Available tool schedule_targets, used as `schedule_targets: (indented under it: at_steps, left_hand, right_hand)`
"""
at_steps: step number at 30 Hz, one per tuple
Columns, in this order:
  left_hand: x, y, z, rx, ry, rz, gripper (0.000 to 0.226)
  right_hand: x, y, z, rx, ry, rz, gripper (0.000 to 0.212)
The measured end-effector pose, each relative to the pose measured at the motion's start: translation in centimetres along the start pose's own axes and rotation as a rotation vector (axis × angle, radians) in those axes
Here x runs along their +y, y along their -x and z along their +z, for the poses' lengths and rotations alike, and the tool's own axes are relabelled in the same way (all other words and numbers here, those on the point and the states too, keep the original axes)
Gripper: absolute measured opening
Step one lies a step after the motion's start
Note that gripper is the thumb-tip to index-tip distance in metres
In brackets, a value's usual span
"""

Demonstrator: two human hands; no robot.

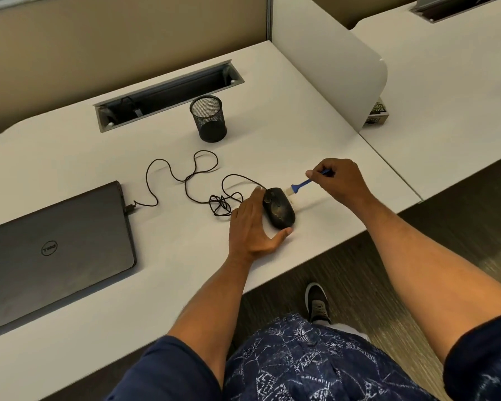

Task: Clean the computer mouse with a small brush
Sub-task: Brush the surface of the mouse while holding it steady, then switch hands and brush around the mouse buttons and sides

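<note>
A black wired computer mouse [278, 208] lies on the white desk [185, 270] near its front edge. My left hand [250, 227] cups the mouse from its left side, fingers along one flank and thumb at its near end. My right hand [340, 179] pinches the blue handle of a small brush [300, 185]. The pale bristles touch the far right side of the mouse. The mouse's black cable [185, 180] loops across the desk to the laptop.
A closed dark laptop [51, 253] lies at the left. A black mesh pen cup [209, 118] stands behind the cable, with an open cable tray [168, 95] beyond it. A white divider [330, 59] borders the right side. A small box [378, 112] sits past it.
</note>
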State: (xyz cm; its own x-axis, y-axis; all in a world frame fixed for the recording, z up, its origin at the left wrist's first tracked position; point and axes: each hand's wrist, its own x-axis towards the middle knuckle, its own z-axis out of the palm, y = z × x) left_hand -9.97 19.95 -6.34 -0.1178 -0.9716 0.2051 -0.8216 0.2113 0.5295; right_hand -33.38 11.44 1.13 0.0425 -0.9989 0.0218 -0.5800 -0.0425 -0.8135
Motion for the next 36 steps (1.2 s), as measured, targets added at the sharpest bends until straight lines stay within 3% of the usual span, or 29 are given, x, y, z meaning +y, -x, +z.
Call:
schedule_targets:
  at_steps: [5,10,14,21,25,31,36]
  left_hand:
    - [1.4,-0.1,-0.2,0.137,0.014,-0.053,0.083]
    - [4.2,-2.4,-0.8,0.288,0.189,-0.171,0.031]
    - [5.8,-4.0,-0.6,0.253,0.369,-0.364,0.033]
    - [6.5,-5.3,-1.3,0.286,0.634,-0.584,0.023]
    - [5.7,-5.7,-2.2,0.33,0.705,-0.619,0.015]
    - [2.6,-5.0,-2.8,0.29,0.589,-0.641,0.021]
    - [1.1,-3.8,-2.8,0.207,0.535,-0.683,0.027]
  right_hand:
    - [-0.3,0.6,1.8,0.032,-0.423,0.148,0.012]
    - [-1.1,1.0,3.4,-0.087,-0.689,0.256,0.011]
    - [-1.6,1.2,4.2,-0.187,-0.751,0.238,0.01]
    - [-1.6,1.3,4.4,-0.289,-0.545,0.102,0.013]
    - [-0.7,1.0,4.5,-0.216,-0.366,0.066,0.014]
    - [1.4,1.1,5.2,-0.19,-0.135,0.04,0.018]
    - [2.4,1.4,5.8,-0.241,-0.158,0.034,0.022]
